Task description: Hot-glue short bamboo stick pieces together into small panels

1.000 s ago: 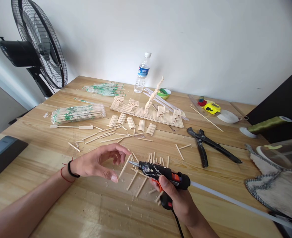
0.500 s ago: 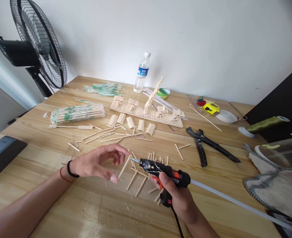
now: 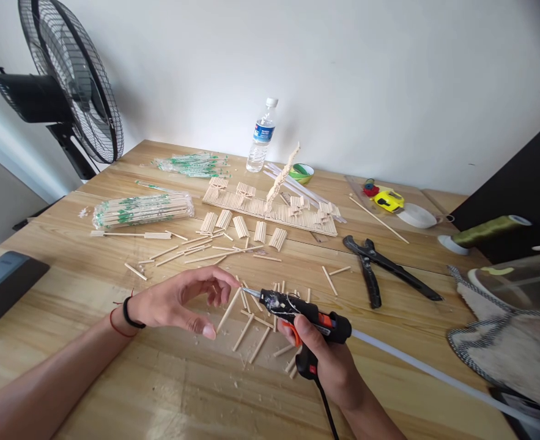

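My left hand (image 3: 184,299) holds a short wooden stick (image 3: 228,310) by its two ends, between thumb and forefinger, with the other fingers curled behind. My right hand (image 3: 327,360) is wrapped round a black hot glue gun (image 3: 304,315) with an orange trigger, and its fingers are partly hidden by the handle. The metal nozzle points left and meets or nearly meets the stick's upper end, close to my forefinger. From the gun's back a long white glue stick (image 3: 411,357) runs out to the right. Beneath, several cut wooden sticks (image 3: 259,345) lie on the wooden table (image 3: 196,391), partly covered by the gun.
Behind the hands are small stick panels (image 3: 241,227) and a long stick-built model (image 3: 270,208) with a tall twisted piece. Black cutters (image 3: 380,269) lie to the right, bagged sticks (image 3: 144,209) to the left. A water bottle (image 3: 261,137) stands by the wall, a fan (image 3: 74,79) at the left.
The glue gun's nozzle has shifted up slightly along the upper end of the stick. My left hand keeps its hold almost unmoved.
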`<state>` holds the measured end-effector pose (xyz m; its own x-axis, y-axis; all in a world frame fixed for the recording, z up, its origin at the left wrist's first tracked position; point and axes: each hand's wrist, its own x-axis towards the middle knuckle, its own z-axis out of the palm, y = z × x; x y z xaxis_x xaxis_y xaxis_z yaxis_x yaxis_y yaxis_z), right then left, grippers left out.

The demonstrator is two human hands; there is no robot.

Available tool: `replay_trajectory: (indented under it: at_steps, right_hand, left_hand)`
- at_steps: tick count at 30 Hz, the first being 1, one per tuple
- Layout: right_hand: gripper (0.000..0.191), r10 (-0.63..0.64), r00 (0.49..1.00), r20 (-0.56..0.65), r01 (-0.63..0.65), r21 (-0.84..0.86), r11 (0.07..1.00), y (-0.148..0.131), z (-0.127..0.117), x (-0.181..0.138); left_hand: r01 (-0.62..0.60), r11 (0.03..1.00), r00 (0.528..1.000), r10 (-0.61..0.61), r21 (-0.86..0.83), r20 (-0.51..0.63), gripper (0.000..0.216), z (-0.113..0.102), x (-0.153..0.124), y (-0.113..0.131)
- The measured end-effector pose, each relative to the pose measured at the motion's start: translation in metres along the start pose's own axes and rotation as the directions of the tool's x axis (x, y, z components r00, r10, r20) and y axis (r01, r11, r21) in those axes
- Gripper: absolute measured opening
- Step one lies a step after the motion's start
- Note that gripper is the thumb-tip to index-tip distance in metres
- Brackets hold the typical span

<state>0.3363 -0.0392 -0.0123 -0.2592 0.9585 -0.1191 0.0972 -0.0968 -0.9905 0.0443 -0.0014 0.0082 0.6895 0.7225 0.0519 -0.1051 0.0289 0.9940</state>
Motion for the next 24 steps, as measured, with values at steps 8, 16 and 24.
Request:
replay_trajectory:
  at_steps: [8, 16, 24]
  right_hand:
    - [0.053, -0.129, 0.978, -0.165, 0.121, -0.060, 0.991, -0.008, 0.000, 0.007]
    - [0.036, -0.332, 0.883, -0.331, 0.025, -0.674, 0.738, -0.015, -0.053, 0.034]
    - [0.029, -0.326, 0.902, -0.285, -0.050, -0.816, 0.575, 0.004, -0.107, 0.041]
  left_hand:
    - [-0.016, 0.999, 0.999, 0.018, 0.031, -0.042, 0.060, -0.001, 0.001, -0.001]
    - [-0.023, 0.979, 0.991, 0.049, 0.202, -0.121, 0.052, -0.003, 0.001, -0.007]
    - [0.040, 0.872, 0.982, 0.055, 0.489, -0.179, 0.051, 0.004, 0.003, -0.014]
